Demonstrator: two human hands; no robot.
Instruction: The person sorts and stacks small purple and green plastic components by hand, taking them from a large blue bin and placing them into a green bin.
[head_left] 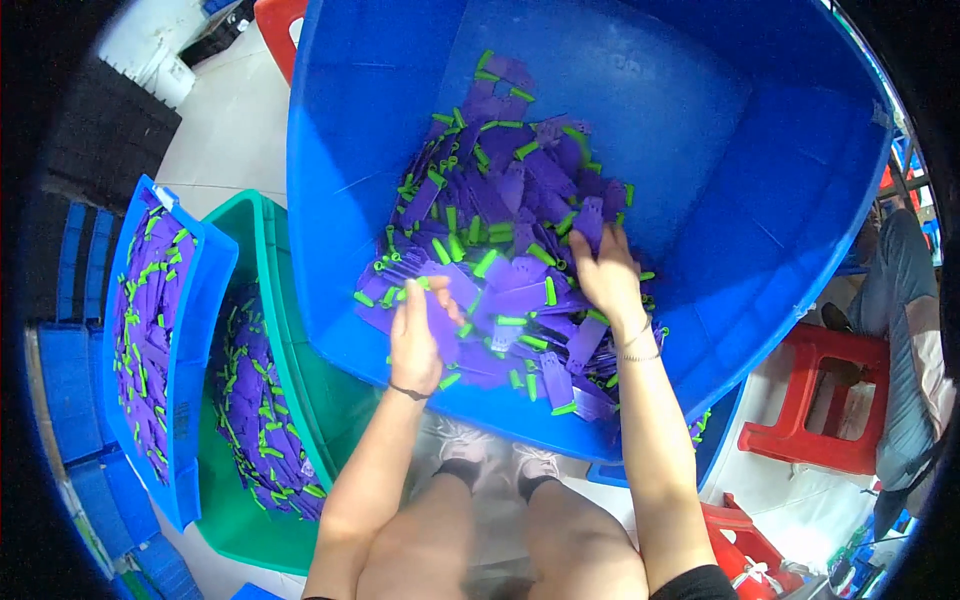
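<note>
In front of me is a big blue bin point(400, 60) with a loose heap of flat purple plastic pieces point(520, 190), each with a bright green end. My left hand point(415, 345) is over the near left of the heap, fingers curled around a purple piece with a green end point(441, 325). Farther right, my right hand point(608, 275) reaches into the pile. Its thumb and fingers close on the lower end of another purple piece point(590, 218); its fingertips are partly hidden.
Left of the bin, a green tub point(265, 225) and a tilted blue crate point(190, 370) hold more such pieces. Red stools point(800, 440) stand at the right, beside another person's leg point(900, 330). Blue crates point(75, 400) line the far left.
</note>
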